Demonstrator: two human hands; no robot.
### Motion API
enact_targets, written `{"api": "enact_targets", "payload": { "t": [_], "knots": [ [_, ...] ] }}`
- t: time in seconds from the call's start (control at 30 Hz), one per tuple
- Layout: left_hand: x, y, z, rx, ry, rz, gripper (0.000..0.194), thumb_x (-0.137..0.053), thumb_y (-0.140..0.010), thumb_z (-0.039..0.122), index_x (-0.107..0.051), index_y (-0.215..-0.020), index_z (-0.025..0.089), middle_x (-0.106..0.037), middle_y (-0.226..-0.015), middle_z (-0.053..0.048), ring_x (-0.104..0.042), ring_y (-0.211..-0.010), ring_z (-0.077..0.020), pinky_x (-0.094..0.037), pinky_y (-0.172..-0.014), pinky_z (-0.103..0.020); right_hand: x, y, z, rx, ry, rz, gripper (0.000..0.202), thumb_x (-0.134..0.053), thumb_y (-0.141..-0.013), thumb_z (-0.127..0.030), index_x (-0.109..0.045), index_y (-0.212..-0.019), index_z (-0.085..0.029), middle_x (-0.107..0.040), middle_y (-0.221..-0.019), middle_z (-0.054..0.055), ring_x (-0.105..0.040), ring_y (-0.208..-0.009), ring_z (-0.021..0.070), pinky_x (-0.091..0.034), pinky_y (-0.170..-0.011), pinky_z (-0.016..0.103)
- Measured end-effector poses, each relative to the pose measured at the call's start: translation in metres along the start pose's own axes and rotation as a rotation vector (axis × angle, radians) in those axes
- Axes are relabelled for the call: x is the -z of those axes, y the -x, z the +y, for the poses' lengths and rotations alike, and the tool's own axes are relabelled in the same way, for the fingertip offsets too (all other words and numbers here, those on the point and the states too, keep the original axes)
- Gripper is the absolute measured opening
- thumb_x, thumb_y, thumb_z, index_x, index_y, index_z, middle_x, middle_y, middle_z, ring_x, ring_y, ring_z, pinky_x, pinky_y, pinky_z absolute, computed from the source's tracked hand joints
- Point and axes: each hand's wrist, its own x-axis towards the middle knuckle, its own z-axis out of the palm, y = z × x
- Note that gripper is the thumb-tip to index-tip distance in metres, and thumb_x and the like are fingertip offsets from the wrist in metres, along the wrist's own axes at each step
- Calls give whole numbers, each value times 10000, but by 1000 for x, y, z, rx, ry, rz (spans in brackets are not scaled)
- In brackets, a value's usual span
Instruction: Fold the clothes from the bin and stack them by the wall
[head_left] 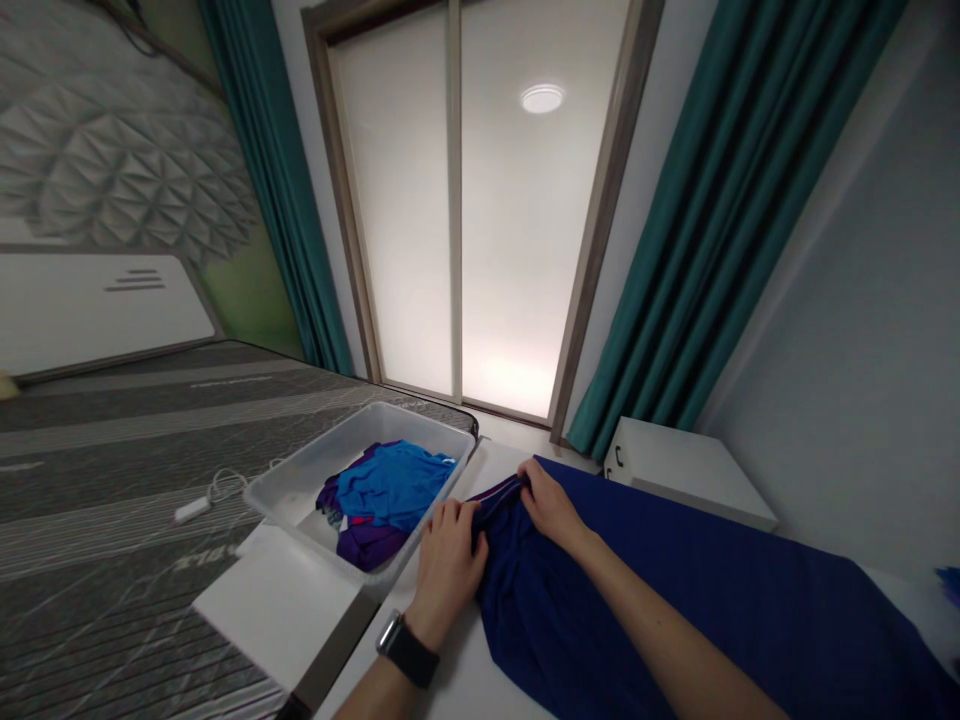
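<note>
A dark blue garment (pixel 547 610) lies bunched on the white surface, its upper edge gathered between both hands. My left hand (pixel 450 555), with a black watch on the wrist, has its fingers curled over the left end of that edge. At the other end my right hand (pixel 551 505) pinches the cloth. Under and beyond it a flat dark blue cloth (pixel 712 580) spreads to the right; where one fabric ends and the other starts is hard to make out.
Left of my hands sits a translucent plastic bin (pixel 292 490) holding blue clothing (pixel 397 480) and purple clothing (pixel 371 545). A white cable with a plug (pixel 193 510) lies on the grey striped bed (pixel 112 470). Beyond the cloth stands a white cabinet (pixel 682 465).
</note>
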Motion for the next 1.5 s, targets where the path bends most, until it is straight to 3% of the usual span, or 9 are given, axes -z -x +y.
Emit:
{"api": "enact_targets", "payload": {
  "t": [0.13, 0.33, 0.6, 0.8, 0.93, 1.03, 1.1, 1.27, 1.5],
  "knots": [
    [-9, -1, -9, -72, 142, 61, 223, -473, -826, 80, -602, -977, 179, -531, -1122, -115, -530, -1124, -263, -450, -967, -414, 6, 4, 3, 25, -105, 26, 446, -368, -831, -16, -485, -1205, -230, -519, -1141, 70, -542, -1043, 192, -445, -913, 344],
    [-13, 0, -14, -13, 108, -66, 570, -543, -789, 144, -465, -1354, 156, -577, -1264, -146, -544, -1180, -291, -427, -1011, -444, 14, 7, 7, -28, -182, -3, 350, -421, -760, 11, -575, -970, -223, -535, -997, 32, -548, -944, 187, -451, -868, 340],
    [6, -9, 5, 91, 476, 9, 191, -496, -882, 303, -640, -930, 187, -699, -897, -52, -647, -842, -232, -485, -749, -330, 26, 9, 7, -227, -162, 42, 243, -546, -747, -48, -637, -899, -215, -530, -923, 34, -520, -945, 211, -411, -886, 363],
    [13, -22, 35, 38, 706, 42, 225, -512, -900, 345, -642, -830, 176, -678, -797, -21, -623, -770, -199, -468, -697, -282, 34, 15, -5, -433, -299, -24, 293, -407, -921, -300, -589, -1137, -225, -564, -659, -28, -564, -582, 166, -436, -588, 282],
    [17, -26, 68, -81, 758, -93, 221, -539, -895, 303, -690, -998, 180, -721, -930, -46, -647, -837, -212, -499, -776, -313, 52, 29, -25, -608, -650, -131, 565, -157, -969, -552, -413, -1370, -247, -670, -839, 25, -616, -555, 170, -401, -455, 263],
    [19, -21, 88, -209, 777, -283, 306, -517, -909, 281, -670, -1162, 203, -721, -1076, -62, -659, -965, -227, -503, -890, -346, 70, 43, -33, -706, -894, -152, 544, -355, -907, -606, -500, -1307, -267, -672, -1035, 49, -645, -780, 191, -455, -547, 268],
    [18, -19, 92, -275, 769, -351, 312, -462, -943, 286, -681, -1157, 223, -720, -1112, -56, -650, -1034, -225, -484, -950, -356, 80, 52, -33, -703, -869, -115, 464, -528, -834, -450, -549, -1255, -257, -670, -1040, 30, -620, -845, 176, -460, -621, 253],
    [-1, -42, 65, -133, 762, -140, 284, -439, -936, 292, -680, -1039, 183, -738, -912, -59, -677, -877, -205, -519, -837, -330, 90, 67, -23, -749, -855, -116, 583, -492, -631, -142, -571, -1200, -241, -668, -874, -16, -578, -652, 126, -395, -550, 217],
    [-42, -81, 27, -135, 639, -228, 355, -398, -842, 113, -640, -1098, 162, -734, -1014, -69, -662, -959, -188, -496, -888, -330, 101, 85, -9, -713, -703, -224, 661, -448, -609, -87, -586, -1227, -278, -700, -1050, 12, -656, -920, 182, -497, -734, 271]
  ]
}}
